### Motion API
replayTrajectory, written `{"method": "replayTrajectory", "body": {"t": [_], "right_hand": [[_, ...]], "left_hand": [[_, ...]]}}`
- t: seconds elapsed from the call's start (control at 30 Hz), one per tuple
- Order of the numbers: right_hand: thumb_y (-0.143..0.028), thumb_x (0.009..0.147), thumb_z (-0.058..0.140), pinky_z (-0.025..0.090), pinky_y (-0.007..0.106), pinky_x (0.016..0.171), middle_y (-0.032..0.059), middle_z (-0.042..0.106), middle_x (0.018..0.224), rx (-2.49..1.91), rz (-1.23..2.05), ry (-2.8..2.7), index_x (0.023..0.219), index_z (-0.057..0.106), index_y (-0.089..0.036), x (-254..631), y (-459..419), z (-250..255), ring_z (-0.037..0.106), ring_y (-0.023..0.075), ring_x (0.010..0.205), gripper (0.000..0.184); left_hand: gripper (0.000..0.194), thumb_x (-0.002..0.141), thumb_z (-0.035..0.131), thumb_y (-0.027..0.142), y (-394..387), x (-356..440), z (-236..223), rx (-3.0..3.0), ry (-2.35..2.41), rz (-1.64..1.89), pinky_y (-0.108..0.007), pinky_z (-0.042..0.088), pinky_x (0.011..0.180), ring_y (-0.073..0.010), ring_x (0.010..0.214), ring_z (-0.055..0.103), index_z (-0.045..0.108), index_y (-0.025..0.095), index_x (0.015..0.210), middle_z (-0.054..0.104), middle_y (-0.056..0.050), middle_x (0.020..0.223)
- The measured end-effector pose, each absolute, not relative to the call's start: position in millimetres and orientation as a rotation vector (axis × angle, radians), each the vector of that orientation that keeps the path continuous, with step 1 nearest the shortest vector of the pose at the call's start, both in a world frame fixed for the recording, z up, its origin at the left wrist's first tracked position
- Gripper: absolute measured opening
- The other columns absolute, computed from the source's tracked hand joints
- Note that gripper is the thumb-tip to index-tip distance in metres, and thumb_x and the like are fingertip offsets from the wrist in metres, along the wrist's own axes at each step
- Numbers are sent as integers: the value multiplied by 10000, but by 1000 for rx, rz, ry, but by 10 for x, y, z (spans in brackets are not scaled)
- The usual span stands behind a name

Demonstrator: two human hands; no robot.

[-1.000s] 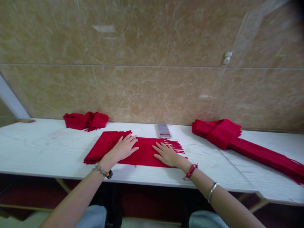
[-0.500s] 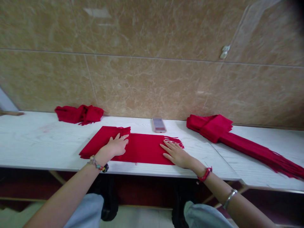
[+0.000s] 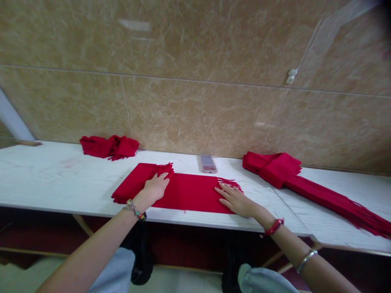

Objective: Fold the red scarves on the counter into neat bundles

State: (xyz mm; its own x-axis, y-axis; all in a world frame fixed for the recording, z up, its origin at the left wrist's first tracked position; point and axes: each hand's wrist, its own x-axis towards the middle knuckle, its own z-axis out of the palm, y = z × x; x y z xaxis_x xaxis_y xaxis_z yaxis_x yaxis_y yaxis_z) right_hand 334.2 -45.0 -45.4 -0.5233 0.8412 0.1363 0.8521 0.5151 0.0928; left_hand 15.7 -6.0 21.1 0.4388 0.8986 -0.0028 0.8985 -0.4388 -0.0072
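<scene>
A red fringed scarf (image 3: pixel 186 193) lies flat on the white table (image 3: pixel 55 183), its left part folded over into a thicker layer. My left hand (image 3: pixel 155 186) rests flat on that folded left part, fingers stretched toward the fringe at the fold. My right hand (image 3: pixel 236 199) lies flat with fingers spread on the scarf's right end, beside the fringe there. Neither hand grips anything.
A crumpled red scarf (image 3: pixel 110 146) sits at the back left by the marble wall. A folded red scarf with a long trailing end (image 3: pixel 305 183) lies at the right. A phone (image 3: pixel 208 163) lies against the wall behind the flat scarf.
My hands have slid apart along the scarf: the left hand moved left onto the folded part, the right hand moved right to the fringed end. The camera view shifted a little.
</scene>
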Motion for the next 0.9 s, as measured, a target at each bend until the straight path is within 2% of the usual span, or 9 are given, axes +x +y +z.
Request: {"method": "replayTrajectory", "body": {"t": [0.07, 0.2, 0.3, 0.43, 0.6, 0.7, 0.9], "right_hand": [[-391, 918, 287, 260, 548, 987, 156, 305, 1403, -1572, -247, -2651, 1341, 353, -182, 3240, -444, -354, 236, 290, 1298, 476], [-484, 892, 301, 218, 566, 1001, 153, 276, 1418, -1562, -287, -2544, 1360, 316, -185, 2895, -420, -159, 206, 311, 1305, 556], [-504, 890, 285, 230, 528, 1014, 136, 257, 1429, -1517, -176, -2558, 1380, 267, -181, 2691, -378, -178, 192, 294, 1312, 588], [-463, 912, 239, 220, 512, 1022, 128, 263, 1425, -1521, -79, -2601, 1369, 296, -173, 2647, -334, -336, 196, 277, 1313, 545], [-434, 921, 226, 227, 494, 1024, 132, 256, 1424, -1485, -124, -2617, 1369, 295, -165, 2731, -357, -381, 191, 266, 1315, 527], [-428, 922, 242, 220, 488, 1031, 122, 264, 1423, -1479, -143, -2607, 1368, 299, -176, 2829, -383, -384, 198, 263, 1313, 515], [-441, 923, 220, 224, 483, 1038, 101, 237, 1435, -1482, -65, -2620, 1378, 262, -197, 3369, -426, -456, 168, 237, 1321, 519]], "left_hand": [[518, 696, 398, -32, -96, 188, 217, -2632, -1685, 109, -422, 292, 1018, -236, 1287, 278, 535, 207, 1135, 373, -67, 1374], [611, 759, 419, 77, -155, 274, 214, -2556, -1797, 158, -660, 304, 886, -408, 1298, 126, 342, 284, 1328, 89, -30, 1482], [704, 760, 415, 68, -145, 289, 185, -2538, -1812, 98, -688, 277, 876, -436, 1293, 91, 201, 305, 1387, -20, -38, 1486], [674, 762, 315, -27, -130, 273, 181, -2444, -1850, 113, -645, 322, 883, -414, 1279, 192, 287, 270, 1366, 58, -76, 1482], [593, 813, 234, -12, -117, 171, 306, -2376, -1801, 83, -607, 387, 848, -396, 1283, 184, 434, 293, 1281, 187, -40, 1462], [543, 837, 244, 24, -87, 37, 393, -2317, -1815, 59, -577, 413, 832, -379, 1280, 200, 474, 307, 1240, 210, -13, 1455], [527, 826, 298, 34, -89, -94, 416, -2274, -1829, -7, -491, 457, 820, -357, 1270, 236, 462, 306, 1246, 257, -8, 1435]]}}
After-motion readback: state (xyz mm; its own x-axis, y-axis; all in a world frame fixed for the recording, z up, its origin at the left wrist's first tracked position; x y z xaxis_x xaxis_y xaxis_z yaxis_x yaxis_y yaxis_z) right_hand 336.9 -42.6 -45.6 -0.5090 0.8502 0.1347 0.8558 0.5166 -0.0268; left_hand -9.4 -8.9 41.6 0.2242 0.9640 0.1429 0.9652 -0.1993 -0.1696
